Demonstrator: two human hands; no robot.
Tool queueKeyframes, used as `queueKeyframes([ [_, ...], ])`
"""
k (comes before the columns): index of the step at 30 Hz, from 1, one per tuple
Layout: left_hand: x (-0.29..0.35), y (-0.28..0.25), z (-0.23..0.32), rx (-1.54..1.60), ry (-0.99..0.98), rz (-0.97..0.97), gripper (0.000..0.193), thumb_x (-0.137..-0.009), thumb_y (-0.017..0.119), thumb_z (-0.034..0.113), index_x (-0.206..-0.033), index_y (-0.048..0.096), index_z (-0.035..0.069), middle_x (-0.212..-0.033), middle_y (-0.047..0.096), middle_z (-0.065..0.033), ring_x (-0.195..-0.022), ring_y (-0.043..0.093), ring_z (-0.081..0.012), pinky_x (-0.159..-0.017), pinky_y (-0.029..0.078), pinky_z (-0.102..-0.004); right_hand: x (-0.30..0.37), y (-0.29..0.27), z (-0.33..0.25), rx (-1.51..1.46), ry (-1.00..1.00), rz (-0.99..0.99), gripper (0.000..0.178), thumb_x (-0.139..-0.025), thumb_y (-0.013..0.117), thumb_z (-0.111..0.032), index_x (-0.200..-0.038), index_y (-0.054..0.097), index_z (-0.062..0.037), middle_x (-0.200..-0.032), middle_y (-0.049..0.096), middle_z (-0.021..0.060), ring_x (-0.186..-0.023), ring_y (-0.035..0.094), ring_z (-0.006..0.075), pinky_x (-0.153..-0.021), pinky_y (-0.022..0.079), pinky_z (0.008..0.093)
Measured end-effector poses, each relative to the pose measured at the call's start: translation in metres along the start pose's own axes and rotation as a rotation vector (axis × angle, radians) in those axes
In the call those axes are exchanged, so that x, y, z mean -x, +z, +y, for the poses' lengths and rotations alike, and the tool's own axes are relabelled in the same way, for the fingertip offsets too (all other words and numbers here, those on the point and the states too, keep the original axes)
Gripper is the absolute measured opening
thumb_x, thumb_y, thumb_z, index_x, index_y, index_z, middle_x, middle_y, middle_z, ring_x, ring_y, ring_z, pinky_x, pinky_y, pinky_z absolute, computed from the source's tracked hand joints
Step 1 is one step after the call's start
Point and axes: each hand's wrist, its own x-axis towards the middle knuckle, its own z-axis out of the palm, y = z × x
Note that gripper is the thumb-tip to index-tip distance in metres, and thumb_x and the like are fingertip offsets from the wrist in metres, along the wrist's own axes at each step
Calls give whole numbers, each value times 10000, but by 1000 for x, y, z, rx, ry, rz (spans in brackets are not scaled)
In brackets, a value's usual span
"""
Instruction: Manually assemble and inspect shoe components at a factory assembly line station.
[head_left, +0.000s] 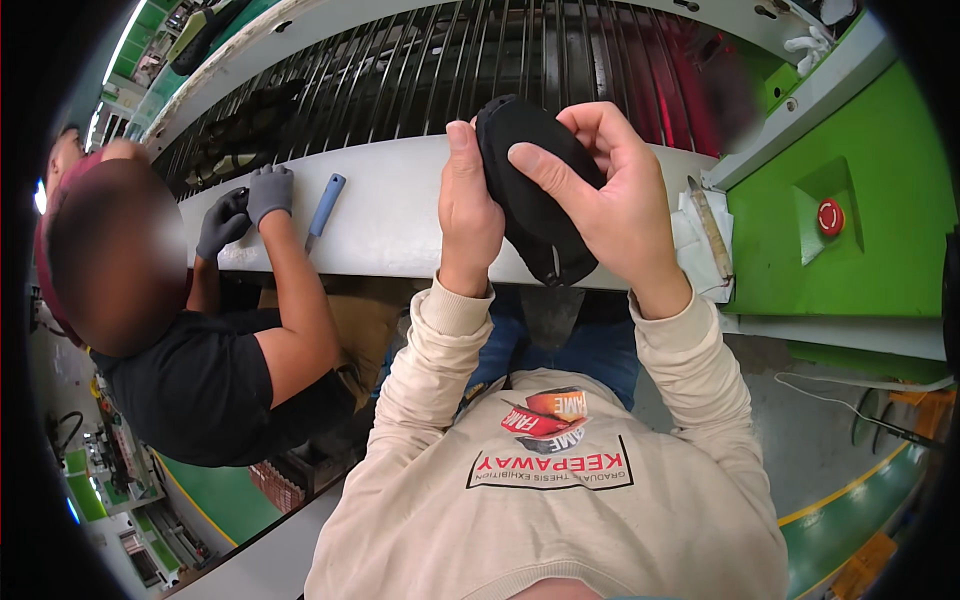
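A black fabric shoe upper is held up between my two hands, over the pale ledge. My left hand is closed on its left edge, with the thumb pointing up along the side. From the right, my right hand grips it: the thumb presses on the face and the fingers curl behind the far edge. Its rounded end points away from me, and the narrow end hangs toward me with a small light slit. Part of its underside is hidden by my hands.
Beyond the white ledge runs a rod conveyor carrying dark and green shoe parts. A blue-handled tool lies left; a worn-handled tool rests right. A gloved co-worker works at left. A green machine panel has a red button.
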Motion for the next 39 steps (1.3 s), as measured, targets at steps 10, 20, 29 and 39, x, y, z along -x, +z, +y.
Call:
queueKeyframes([
  [10,4,10,3,-205,208,10,592,-1229,357,481,-1308,639,-33,-1086,729,-97,-983,683,-192,-903,545,-315,0,-2,-1,51,-10,12,423,-922,951,-270,-1108,685,0,-899,763,72,-804,701,111,-729,584,276],
  [20,30,-3,14,-385,276,-41,682,-1181,380,561,-1407,585,-50,-1291,721,-214,-1146,715,-283,-1025,571,-404,18,-5,-8,32,-28,-54,365,-912,957,-219,-1045,686,-13,-851,745,49,-754,658,91,-703,561,275],
  [29,64,-13,37,-224,224,64,781,-1160,414,651,-1381,525,-90,-1205,748,-324,-1110,768,-390,-994,629,-483,57,-7,19,-121,-63,-161,217,-1021,859,-183,-996,724,-15,-850,735,48,-723,681,102,-678,556,269],
  [39,75,-23,48,-310,272,18,633,-1115,661,485,-1281,614,-124,-1141,762,-355,-1081,784,-454,-993,645,-555,59,0,20,-111,-143,-225,234,-995,875,-206,-964,710,-44,-817,680,54,-684,634,164,-624,497,303],
])
